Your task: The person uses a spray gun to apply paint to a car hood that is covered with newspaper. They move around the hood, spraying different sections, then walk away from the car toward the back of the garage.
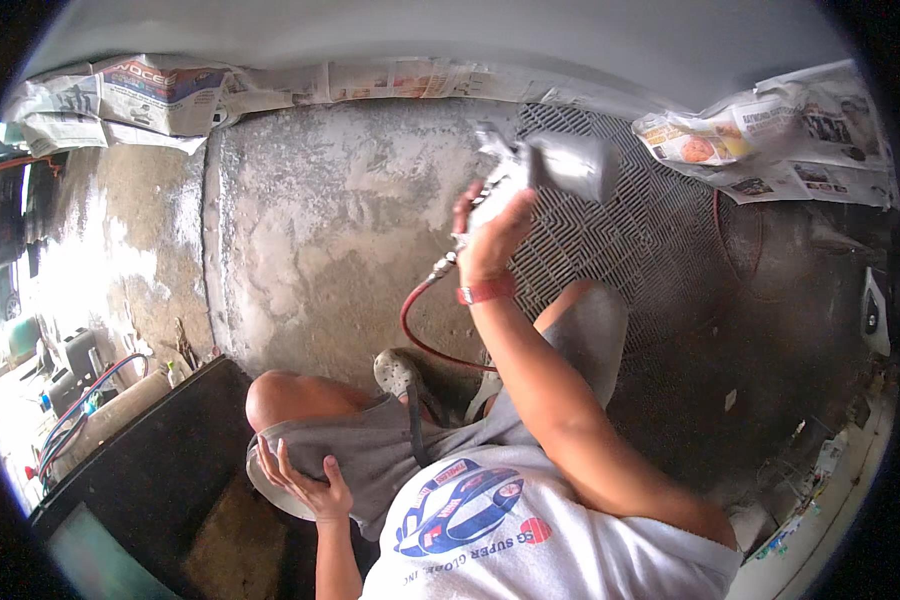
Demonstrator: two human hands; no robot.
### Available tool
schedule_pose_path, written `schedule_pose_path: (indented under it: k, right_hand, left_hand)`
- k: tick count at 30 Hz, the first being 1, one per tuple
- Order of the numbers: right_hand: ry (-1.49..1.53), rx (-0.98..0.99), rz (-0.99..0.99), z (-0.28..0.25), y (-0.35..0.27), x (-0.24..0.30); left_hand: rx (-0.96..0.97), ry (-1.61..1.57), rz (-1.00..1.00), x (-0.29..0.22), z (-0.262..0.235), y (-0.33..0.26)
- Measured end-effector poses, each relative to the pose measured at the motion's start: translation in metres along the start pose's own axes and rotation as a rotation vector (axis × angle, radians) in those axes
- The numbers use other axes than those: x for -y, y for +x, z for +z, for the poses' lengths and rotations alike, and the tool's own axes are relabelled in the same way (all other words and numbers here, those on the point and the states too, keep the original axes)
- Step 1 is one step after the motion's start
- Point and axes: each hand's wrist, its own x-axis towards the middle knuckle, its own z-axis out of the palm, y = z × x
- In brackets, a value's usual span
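Note:
My right hand [495,232] is closed round the handle of a silver spray gun [510,180], held up in front of me. Its grey cup [575,165] points to the right, and a red air hose [417,335] runs from the handle's base down past my legs. My left hand [310,482] is beside my left thigh, fingers apart. Behind it shows a pale, round-edged thing [262,470]; whether the fingers touch it I cannot tell. Ahead, a smooth grey panel [430,40] spans the top, with newspaper sheets [160,100] along its lower edge.
More newspaper [780,140] hangs at the far right. Below lie a stained concrete floor [320,210] and a grey patterned mat [610,230]. A dark board [140,480] stands at my left, beside coiled hoses [70,420]. Scattered debris [795,500] lines the right edge.

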Motion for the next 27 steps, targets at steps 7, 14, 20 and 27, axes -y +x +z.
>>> schedule_pose_path:
  k: [7,14,20,27]
  right_hand:
    - [-0.006,0.100,0.077,0.019,0.014,-0.039]
    - [-0.035,-0.157,-0.124,-0.064,0.069,-0.003]
    - [-0.076,-0.314,-0.301,-0.116,0.094,0.053]
    - [-0.080,-0.528,-0.342,-0.148,0.114,0.104]
  left_hand:
    - [-0.106,-0.001,0.089,-0.012,0.047,-0.007]
    - [-0.082,-0.062,0.192,-0.026,0.068,0.012]
    - [-0.018,-0.117,0.315,-0.030,0.090,0.046]
    - [0.032,-0.245,0.352,-0.023,0.100,0.071]
